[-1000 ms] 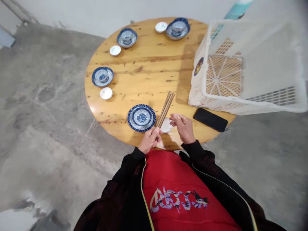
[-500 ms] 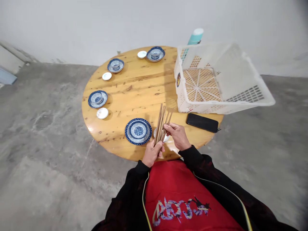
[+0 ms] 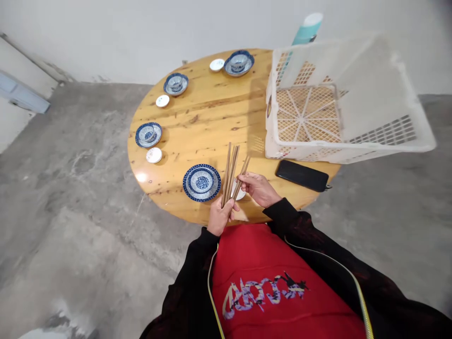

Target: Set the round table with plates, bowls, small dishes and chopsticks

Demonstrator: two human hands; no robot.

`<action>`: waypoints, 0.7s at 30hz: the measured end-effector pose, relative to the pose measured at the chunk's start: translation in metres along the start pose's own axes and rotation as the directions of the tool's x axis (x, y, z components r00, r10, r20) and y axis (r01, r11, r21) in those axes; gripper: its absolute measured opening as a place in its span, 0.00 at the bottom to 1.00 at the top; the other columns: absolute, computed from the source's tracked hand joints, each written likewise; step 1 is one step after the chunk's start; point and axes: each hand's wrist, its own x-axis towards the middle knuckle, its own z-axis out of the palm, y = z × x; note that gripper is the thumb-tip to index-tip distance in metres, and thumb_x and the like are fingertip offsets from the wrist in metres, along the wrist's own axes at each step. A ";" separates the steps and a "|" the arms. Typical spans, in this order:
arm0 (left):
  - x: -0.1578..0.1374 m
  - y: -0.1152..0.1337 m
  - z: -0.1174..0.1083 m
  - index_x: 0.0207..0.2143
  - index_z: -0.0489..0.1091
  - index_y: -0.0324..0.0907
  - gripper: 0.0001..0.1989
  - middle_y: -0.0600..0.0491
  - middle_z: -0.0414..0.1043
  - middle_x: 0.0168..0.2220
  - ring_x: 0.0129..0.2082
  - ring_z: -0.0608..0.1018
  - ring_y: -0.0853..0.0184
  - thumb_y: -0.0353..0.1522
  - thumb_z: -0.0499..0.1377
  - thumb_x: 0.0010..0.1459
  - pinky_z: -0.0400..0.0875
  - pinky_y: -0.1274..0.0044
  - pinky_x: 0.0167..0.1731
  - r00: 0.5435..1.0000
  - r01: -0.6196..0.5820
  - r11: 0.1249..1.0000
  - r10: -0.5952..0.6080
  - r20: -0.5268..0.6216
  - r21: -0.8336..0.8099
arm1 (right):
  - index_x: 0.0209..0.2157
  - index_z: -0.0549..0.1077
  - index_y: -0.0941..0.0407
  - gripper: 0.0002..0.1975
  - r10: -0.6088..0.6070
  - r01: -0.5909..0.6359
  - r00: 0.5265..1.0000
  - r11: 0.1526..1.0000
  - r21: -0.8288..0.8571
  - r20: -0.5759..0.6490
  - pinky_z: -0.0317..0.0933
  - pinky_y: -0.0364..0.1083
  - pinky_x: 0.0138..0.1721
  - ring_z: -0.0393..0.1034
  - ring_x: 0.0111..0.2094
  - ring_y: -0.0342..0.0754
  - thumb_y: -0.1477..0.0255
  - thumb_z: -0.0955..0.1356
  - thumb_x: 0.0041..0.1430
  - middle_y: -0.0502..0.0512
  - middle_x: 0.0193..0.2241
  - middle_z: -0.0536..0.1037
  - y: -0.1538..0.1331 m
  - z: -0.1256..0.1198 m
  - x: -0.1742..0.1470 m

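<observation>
Round table [image 3: 212, 117] | chopsticks [image 3: 229, 172] hide small dish [image 3: 240, 194] | both hands gripping

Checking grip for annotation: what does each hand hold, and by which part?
Left hand grips the chopstick bundle by its lower ends; right hand pinches a separated pair near mid-length.
</observation>
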 end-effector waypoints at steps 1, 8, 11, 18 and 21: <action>-0.002 -0.001 0.001 0.36 0.67 0.41 0.20 0.57 0.73 0.27 0.15 0.65 0.78 0.49 0.62 0.58 0.56 0.82 0.14 1.000 0.013 1.000 -0.013 -0.006 -0.002 | 0.24 0.75 0.56 0.24 0.016 -0.016 1.000 1.000 0.013 0.016 0.56 0.40 0.22 0.60 0.21 0.38 0.55 0.83 0.37 0.50 0.23 0.73 0.001 -0.003 0.001; -0.016 -0.002 0.006 0.34 0.67 0.41 0.21 0.58 0.70 0.22 0.14 0.66 0.77 0.50 0.62 0.57 0.55 0.82 0.15 0.995 0.092 0.995 -0.090 -0.052 0.043 | 0.30 0.80 0.57 0.23 -0.040 0.040 0.999 0.999 0.021 -0.002 0.61 0.40 0.22 0.63 0.22 0.39 0.54 0.83 0.39 0.49 0.23 0.73 0.005 -0.020 0.013; -0.019 -0.004 0.008 0.34 0.67 0.40 0.21 0.57 0.71 0.23 0.14 0.66 0.77 0.50 0.62 0.57 0.56 0.81 0.15 0.993 0.106 0.993 -0.103 -0.062 0.056 | 0.27 0.80 0.57 0.23 -0.030 0.029 1.000 1.000 -0.011 -0.001 0.63 0.41 0.23 0.63 0.22 0.39 0.54 0.83 0.37 0.50 0.23 0.74 0.006 -0.023 0.013; -0.020 -0.015 0.011 0.33 0.67 0.41 0.22 0.56 0.73 0.26 0.16 0.69 0.76 0.51 0.62 0.55 0.59 0.81 0.14 0.991 0.111 0.994 -0.109 -0.074 0.022 | 0.26 0.80 0.57 0.24 -0.004 0.005 1.000 0.999 -0.054 0.015 0.65 0.42 0.24 0.65 0.21 0.40 0.53 0.83 0.35 0.51 0.22 0.75 0.005 -0.024 0.008; -0.020 -0.019 0.011 0.34 0.66 0.41 0.22 0.56 0.73 0.26 0.16 0.69 0.75 0.51 0.63 0.54 0.59 0.81 0.13 0.989 0.123 0.992 -0.123 -0.081 0.004 | 0.25 0.79 0.57 0.26 0.034 -0.032 0.999 0.996 -0.080 0.023 0.66 0.42 0.24 0.66 0.21 0.42 0.52 0.84 0.32 0.52 0.21 0.75 0.007 -0.024 0.008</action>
